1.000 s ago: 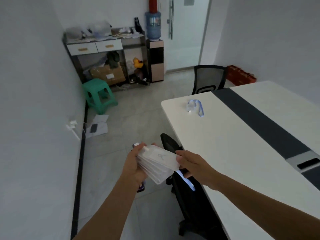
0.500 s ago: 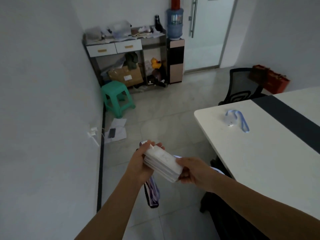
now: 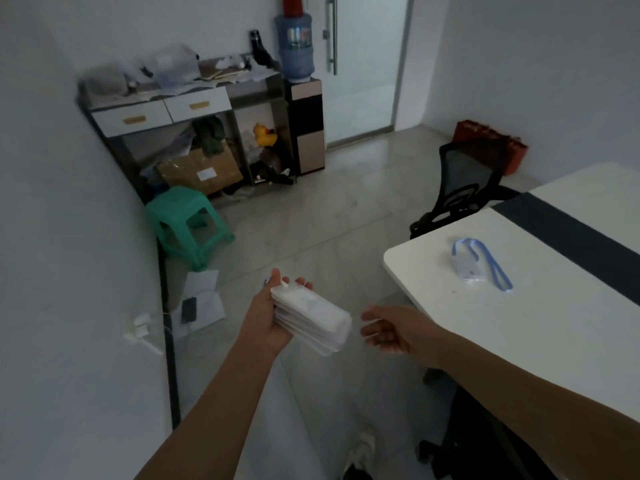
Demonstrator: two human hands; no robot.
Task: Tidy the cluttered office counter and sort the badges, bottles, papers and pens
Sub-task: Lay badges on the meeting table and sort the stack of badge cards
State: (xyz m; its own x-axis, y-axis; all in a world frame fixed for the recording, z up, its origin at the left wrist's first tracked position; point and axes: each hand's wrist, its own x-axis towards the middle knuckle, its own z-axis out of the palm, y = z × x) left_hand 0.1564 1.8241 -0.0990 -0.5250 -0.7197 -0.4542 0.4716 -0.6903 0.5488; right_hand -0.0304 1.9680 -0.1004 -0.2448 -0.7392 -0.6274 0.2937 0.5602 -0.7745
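The stack of badges (image 3: 311,318) is gripped at one end only by the left grip (image 3: 268,318), whose fingers are curled round it. The other end stands free over the floor (image 3: 311,216). The right grip (image 3: 391,330) is empty, with fingers loosely bent, just beside the free end and not touching it.

The first danger is judged to be in this one-sided hold. The plastic sleeves look smooth, so the upper ones may slide over the lower ones and the stack may fan out and drop if it is tilted or shaken in walking. A second hand under the free end is advised.

One more badge with a blue strap (image 3: 476,265) lies alone on the white bench (image 3: 519,334), well apart from the stack, and may be forgotten in the sorting.

Further out, papers (image 3: 204,292) and a phone (image 3: 188,309) lie on the floor near the green stool (image 3: 187,220). They may be stepped on if the cluttered bench (image 3: 166,112) by the far wall is approached. Its top looks heaped, so a stack laid there may slip off.
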